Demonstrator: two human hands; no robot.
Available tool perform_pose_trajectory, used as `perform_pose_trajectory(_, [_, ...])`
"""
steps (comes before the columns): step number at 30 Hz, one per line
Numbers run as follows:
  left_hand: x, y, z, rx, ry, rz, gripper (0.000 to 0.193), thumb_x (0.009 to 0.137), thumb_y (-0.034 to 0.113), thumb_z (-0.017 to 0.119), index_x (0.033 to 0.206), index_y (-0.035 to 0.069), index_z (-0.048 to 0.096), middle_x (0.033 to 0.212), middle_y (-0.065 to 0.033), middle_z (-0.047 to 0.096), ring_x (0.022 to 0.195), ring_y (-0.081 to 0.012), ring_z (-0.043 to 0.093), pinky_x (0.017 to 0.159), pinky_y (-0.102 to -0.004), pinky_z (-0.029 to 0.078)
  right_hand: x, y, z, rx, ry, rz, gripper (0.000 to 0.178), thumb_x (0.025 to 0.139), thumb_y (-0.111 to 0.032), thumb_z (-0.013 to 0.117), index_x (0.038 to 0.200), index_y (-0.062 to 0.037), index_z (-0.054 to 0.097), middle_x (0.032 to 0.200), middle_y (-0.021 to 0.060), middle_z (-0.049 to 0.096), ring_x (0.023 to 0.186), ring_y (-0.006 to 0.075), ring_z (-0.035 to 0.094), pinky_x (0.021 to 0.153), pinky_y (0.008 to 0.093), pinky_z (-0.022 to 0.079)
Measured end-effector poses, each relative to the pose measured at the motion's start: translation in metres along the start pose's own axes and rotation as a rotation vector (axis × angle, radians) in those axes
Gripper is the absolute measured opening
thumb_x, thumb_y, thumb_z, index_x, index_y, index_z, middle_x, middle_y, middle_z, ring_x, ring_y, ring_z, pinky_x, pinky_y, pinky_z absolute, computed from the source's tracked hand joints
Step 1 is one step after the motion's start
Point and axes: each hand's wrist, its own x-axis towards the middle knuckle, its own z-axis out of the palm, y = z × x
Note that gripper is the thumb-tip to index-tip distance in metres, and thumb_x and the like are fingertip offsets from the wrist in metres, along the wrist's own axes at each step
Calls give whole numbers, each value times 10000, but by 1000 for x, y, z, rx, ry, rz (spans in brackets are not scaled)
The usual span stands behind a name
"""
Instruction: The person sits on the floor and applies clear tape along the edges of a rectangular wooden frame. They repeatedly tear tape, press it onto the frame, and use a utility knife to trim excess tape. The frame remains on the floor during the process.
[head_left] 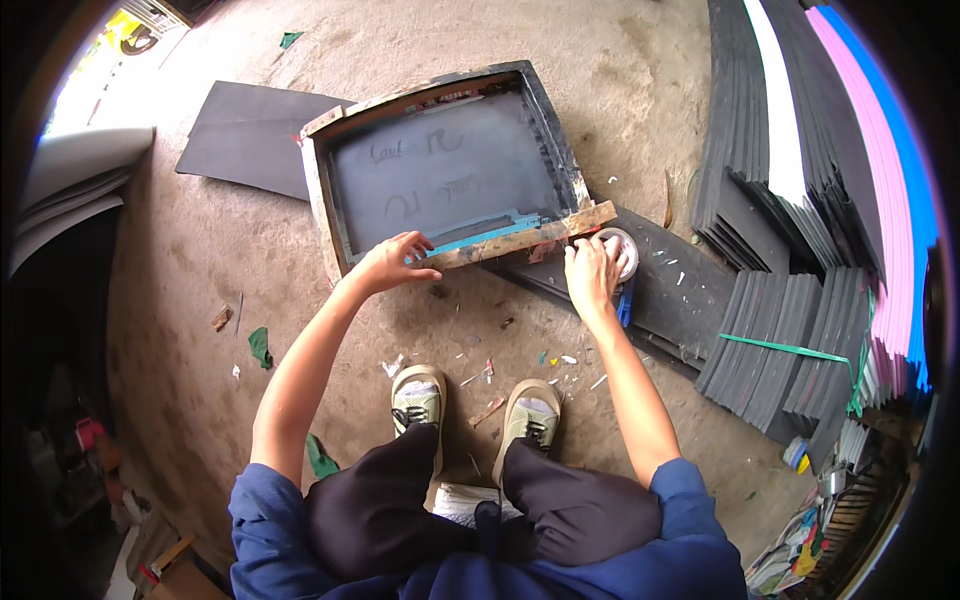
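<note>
A wooden screen-printing frame [590,217] with a dark grey mesh lies on the floor ahead of me, slightly turned. Faint handwritten marks show on the mesh, and a light blue strip runs along its near side. My left hand [393,264] is open at the near left edge of the frame, fingers apart and holding nothing. Beside the frame's near right corner, my right hand [595,272] has its fingers bent over the left side of a roll of tape [628,252]. Its fingertips are partly hidden. A blue piece [626,303] sticks out below the roll.
Dark foam sheets [250,135] lie under and beside the frame, with more sheets [680,290] at the right. Tall stacks of black, pink [880,170] and blue sheets stand at the right, near a bundle [770,345] tied with green strap. Scraps litter the concrete around my shoes [418,400].
</note>
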Motion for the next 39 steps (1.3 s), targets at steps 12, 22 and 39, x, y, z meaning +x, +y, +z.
perform_pose_trajectory(12, [17,9,3,17,-18,13,601,678,493,725,1034,35,569,1026,-134,590,956,-255,583,834,-355,473,22,1,3,221,-146,275,157,783,-265,653,825,-114,664,981,59,606,1067,305,458,860,571,317])
perform_pose_trajectory(22, [54,77,13,-370,148,297,467,793,405,662,1061,30,589,991,-106,624,906,-193,591,861,-324,445,12,-27,-116,331,-123,51,160,760,-287,672,773,-128,662,776,9,565,911,226,479,828,477,347])
perform_pose_trajectory(39, [56,143,6,-487,199,353,222,812,230,669,870,21,621,753,-17,627,723,-75,542,688,-260,453,22,-17,-131,512,124,106,262,751,-266,699,929,-89,626,774,54,529,858,243,509,776,399,414])
